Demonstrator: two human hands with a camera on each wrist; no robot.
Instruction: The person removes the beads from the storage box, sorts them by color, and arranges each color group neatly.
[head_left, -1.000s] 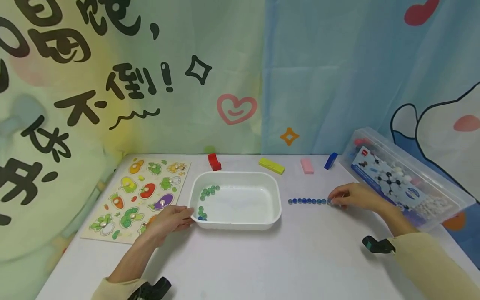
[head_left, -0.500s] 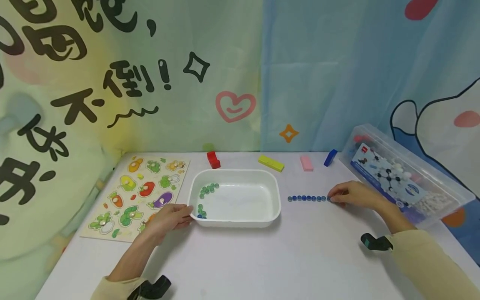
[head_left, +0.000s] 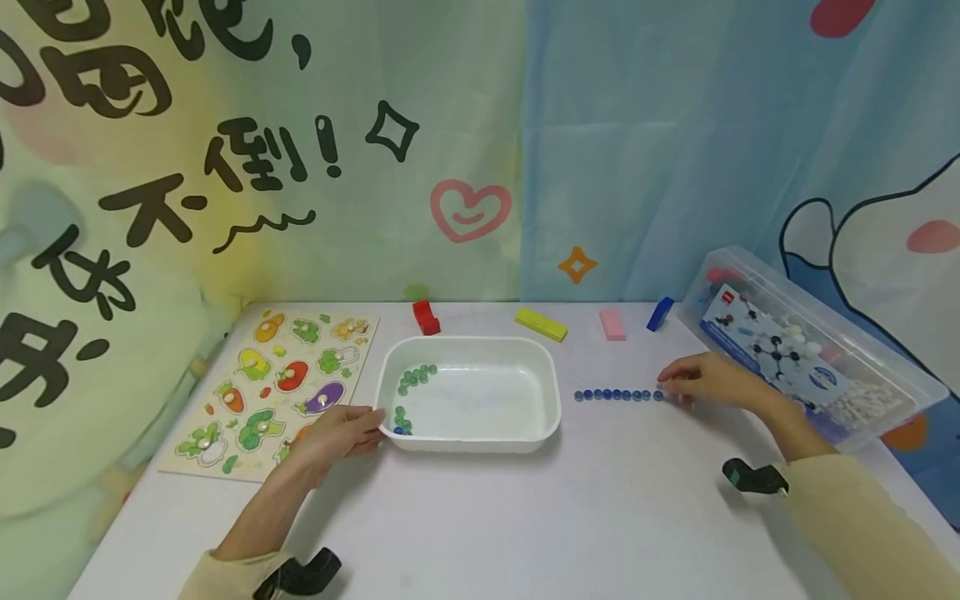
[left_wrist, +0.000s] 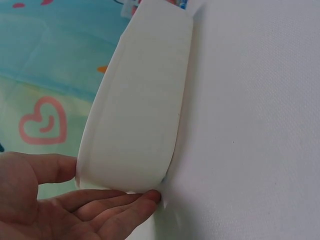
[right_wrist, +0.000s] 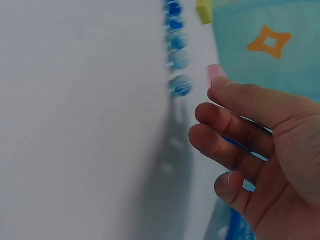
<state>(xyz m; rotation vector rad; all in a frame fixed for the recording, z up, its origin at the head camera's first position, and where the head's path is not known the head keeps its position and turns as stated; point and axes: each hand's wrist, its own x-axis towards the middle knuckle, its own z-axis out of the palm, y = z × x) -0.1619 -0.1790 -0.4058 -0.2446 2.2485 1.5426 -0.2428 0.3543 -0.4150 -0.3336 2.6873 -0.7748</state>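
Note:
My left hand [head_left: 345, 437] holds the left end of a white plastic tray [head_left: 476, 446], with the thumb at the rim and the other fingers against the end wall below it, as the left wrist view shows. Green marbles [head_left: 417, 377] and a blue one [head_left: 398, 431] lie along the tray's left side. To the right of the tray, several blue marbles [head_left: 617, 395] form a straight row on the table. My right hand [head_left: 701, 379] hovers by the row's right end. In the right wrist view its loosely bent fingers hold nothing, apart from the end marble [right_wrist: 180, 85].
A vegetable puzzle board [head_left: 277, 379] lies left of the tray. Behind stand a red block [head_left: 426, 317], a yellow block [head_left: 542, 325], a pink block [head_left: 612, 325] and a blue piece [head_left: 660, 314]. A clear plastic box [head_left: 813, 350] stands at the right, beyond the right hand.
My right hand has let go of the end marble and drawn slightly up and away, so that marble now shows fully in the row. The left hand and tray stay put.

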